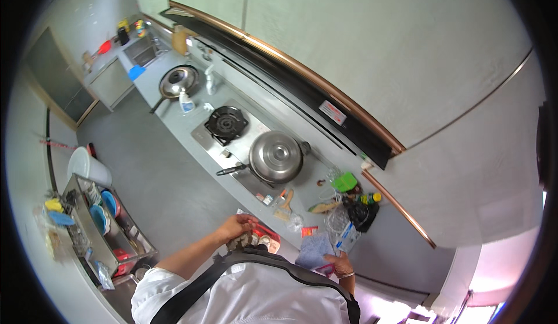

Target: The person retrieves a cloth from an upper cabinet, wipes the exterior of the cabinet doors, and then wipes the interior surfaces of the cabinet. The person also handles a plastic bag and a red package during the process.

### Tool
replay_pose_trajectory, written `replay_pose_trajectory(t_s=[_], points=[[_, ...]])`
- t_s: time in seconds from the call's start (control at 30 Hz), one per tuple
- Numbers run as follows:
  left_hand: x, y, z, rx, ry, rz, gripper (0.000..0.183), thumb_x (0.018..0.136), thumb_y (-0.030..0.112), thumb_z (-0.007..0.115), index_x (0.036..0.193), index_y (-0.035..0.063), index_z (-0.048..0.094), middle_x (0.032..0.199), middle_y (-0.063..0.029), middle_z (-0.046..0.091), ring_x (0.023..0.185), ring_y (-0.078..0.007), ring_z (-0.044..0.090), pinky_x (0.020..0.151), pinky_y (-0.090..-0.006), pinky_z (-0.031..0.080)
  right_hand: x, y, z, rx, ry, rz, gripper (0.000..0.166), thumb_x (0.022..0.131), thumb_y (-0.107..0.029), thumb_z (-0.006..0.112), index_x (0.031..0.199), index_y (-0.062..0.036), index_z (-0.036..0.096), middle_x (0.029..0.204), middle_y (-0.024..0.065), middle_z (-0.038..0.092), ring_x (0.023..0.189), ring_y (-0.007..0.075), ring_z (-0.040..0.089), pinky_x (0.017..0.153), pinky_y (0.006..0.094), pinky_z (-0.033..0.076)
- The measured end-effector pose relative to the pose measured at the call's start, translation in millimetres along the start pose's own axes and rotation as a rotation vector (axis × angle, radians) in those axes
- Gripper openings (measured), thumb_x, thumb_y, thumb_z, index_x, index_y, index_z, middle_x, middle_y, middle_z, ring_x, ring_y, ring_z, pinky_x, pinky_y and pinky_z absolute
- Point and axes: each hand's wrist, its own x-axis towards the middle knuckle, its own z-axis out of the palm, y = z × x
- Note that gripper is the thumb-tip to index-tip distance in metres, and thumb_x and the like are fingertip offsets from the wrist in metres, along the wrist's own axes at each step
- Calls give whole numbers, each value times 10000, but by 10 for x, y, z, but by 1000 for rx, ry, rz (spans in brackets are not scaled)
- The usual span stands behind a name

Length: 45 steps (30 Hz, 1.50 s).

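My left hand is beside a brown, rough-looking item, just above a red container with round lids or jars in it; whether the fingers grip the brown item is not plain. My right hand grips the edge of a grey-blue cloth with a pink part at its lower edge. The cloth lies at the near end of the counter, close to a red packet and a blue-and-white package.
A lidded steel pan covers one burner; the other gas burner is bare. Spray bottles, a wok with a lid and a sink lie farther along. Black bags and a green container are at right. A steel rack stands opposite.
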Motion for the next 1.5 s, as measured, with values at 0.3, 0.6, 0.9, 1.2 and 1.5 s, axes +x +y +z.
replay_pose_trajectory(t_s=[0.3, 0.6, 0.9, 1.2, 1.5], points=[[-294, 85, 383, 323, -45, 230, 834, 754, 268, 743, 1419, 135, 258, 1010, -80, 607, 886, -160, 567, 802, -296, 460, 392, -640, 918, -986, -411, -478, 580, 762, -243, 687, 1181, 98, 477, 1069, 196, 598, 974, 240, 585, 867, 318, 448], [-276, -174, 479, 206, 16, 300, 467, 673, 124, 786, 1080, 42, 573, 940, -48, 653, 845, -135, 581, 797, -320, 473, 601, -581, 1339, -754, -803, -704, 495, 783, -117, 606, 1238, 27, 474, 1218, 159, 538, 1105, 262, 527, 937, 342, 401], [-1235, -1507, -106, -266, 1061, 45, 369, 687, 151, 727, 1002, -12, 628, 954, -110, 658, 891, -194, 616, 821, -334, 481, 1153, 475, 513, -1111, -580, -150, 318, 783, -112, 615, 1077, -7, 560, 1009, 133, 639, 848, 259, 631, 720, 352, 495], [-3232, -3628, 601, -11, 1470, -956, 376, 626, 241, 706, 929, 23, 661, 849, -164, 670, 788, -295, 648, 711, -389, 488, 1391, 1288, -389, -1499, -711, -64, 178, 814, -186, 535, 908, -49, 597, 816, 182, 646, 786, 370, 620, 691, 409, 494], [-2543, -3219, 608, -29, 1369, -609, 378, 642, 187, 707, 961, -2, 634, 895, -187, 662, 853, -311, 637, 776, -372, 471, 1708, 1409, -31, -1260, -712, 1, 231, 806, -172, 578, 1005, -58, 599, 883, 163, 652, 833, 289, 634, 736, 354, 495]])
